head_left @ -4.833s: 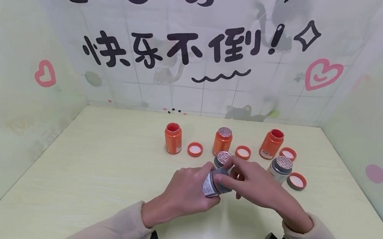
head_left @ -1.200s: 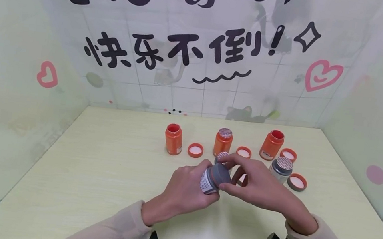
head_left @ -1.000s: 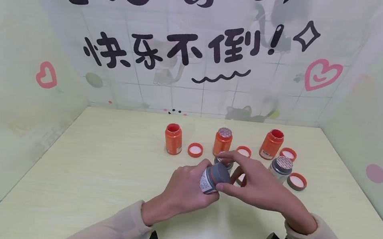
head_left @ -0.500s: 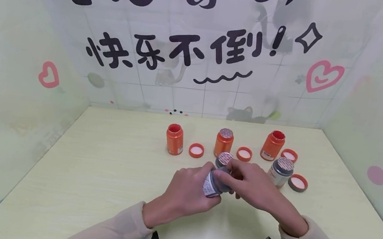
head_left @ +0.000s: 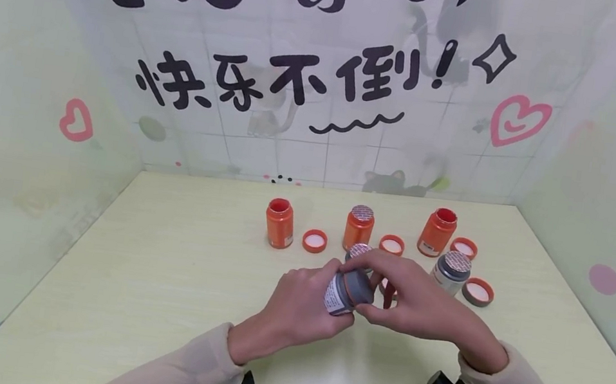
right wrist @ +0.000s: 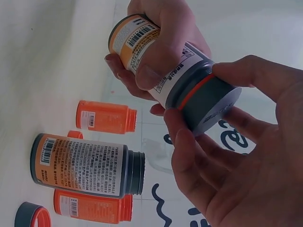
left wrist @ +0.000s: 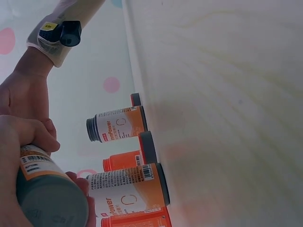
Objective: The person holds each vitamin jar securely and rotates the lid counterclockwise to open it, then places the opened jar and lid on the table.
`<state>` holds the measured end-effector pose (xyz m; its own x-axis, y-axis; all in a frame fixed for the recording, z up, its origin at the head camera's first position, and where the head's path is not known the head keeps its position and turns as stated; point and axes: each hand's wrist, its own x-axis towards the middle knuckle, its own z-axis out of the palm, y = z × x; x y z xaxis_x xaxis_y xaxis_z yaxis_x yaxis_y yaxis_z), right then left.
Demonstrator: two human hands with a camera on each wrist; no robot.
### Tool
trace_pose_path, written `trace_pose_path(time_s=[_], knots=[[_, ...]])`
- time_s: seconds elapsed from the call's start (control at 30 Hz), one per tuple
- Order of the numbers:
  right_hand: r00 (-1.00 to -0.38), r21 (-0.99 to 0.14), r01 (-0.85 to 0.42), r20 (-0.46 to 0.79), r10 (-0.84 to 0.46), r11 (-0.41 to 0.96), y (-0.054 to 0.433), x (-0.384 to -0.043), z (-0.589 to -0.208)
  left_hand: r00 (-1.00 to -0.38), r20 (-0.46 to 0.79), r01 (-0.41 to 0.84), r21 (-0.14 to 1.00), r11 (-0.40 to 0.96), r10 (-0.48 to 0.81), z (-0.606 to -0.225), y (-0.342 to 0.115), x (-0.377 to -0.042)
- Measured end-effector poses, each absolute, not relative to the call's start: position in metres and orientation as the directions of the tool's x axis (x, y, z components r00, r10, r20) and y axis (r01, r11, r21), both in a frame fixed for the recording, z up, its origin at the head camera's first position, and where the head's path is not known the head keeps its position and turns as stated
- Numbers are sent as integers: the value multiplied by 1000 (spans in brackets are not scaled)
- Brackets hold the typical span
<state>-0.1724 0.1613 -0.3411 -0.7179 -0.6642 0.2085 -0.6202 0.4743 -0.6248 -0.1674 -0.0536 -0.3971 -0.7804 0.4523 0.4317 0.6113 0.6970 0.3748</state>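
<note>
My left hand (head_left: 296,304) grips a pill bottle (right wrist: 168,90) with a white and orange label and a dark grey neck. The bottle is held tilted above the table, its capped end toward my right hand (head_left: 419,297). On that end sits a dark grey cap (right wrist: 208,101) with an orange-red band at its lower edge. My right thumb and fingertips hold the cap around its side. Just behind the hands stands another grey-necked bottle (right wrist: 80,165), with silvery foil over its mouth (head_left: 360,251); the hands hide most of it in the head view.
At the back stand an uncovered orange bottle (head_left: 280,226), a foil-topped orange one (head_left: 358,232) and another uncovered one (head_left: 435,235). A foil-topped white bottle (head_left: 451,274) is to the right. Upturned caps lie beside them, including an orange cap (head_left: 314,241) and a grey cap (head_left: 478,292).
Half a second ago my right thumb and fingers lay farther over the cap; now they are drawn back and spread around its side. The left hand and the bottle have barely moved.
</note>
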Motion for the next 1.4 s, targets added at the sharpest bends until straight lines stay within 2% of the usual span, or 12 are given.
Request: trace_pose_path(time_s=[0.23, 0.47, 0.6, 0.73, 0.87, 0.97, 1.07, 1.23, 1.4], knots=[[-646, -600, -686, 243, -724, 411, 164, -175, -340, -786, 416, 607, 374, 702, 458, -397, -53, -168], [-617, -598, -716, 301, -727, 360, 167, -176, -339, -791, 431, 599, 399, 694, 435, -396, -55, -167], [-650, -615, -688, 287, -703, 385, 170, -175, -336, -807, 428, 580, 443, 684, 407, -395, -59, -169], [-692, -636, -649, 264, -672, 417, 170, -175, -333, -853, 384, 521, 573, 633, 354, -399, -68, -174], [-717, -633, -635, 269, -644, 443, 169, -175, -333, -917, 270, 392, 746, 538, 294, -403, -84, -183], [-732, -604, -637, 280, -621, 478, 168, -175, -334, -955, 171, 272, 830, 487, 243, -403, -100, -194], [-742, -590, -637, 294, -602, 496, 165, -175, -336, -969, 124, 217, 842, 495, 215, -401, -118, -207], [-752, -585, -637, 328, -572, 502, 156, -178, -338, -975, 61, 176, 801, 573, 213, -400, -142, -225], [-758, -544, -644, 364, -541, 537, 144, -181, -338, -981, -72, 59, 774, 630, 181, -401, -153, -234]])
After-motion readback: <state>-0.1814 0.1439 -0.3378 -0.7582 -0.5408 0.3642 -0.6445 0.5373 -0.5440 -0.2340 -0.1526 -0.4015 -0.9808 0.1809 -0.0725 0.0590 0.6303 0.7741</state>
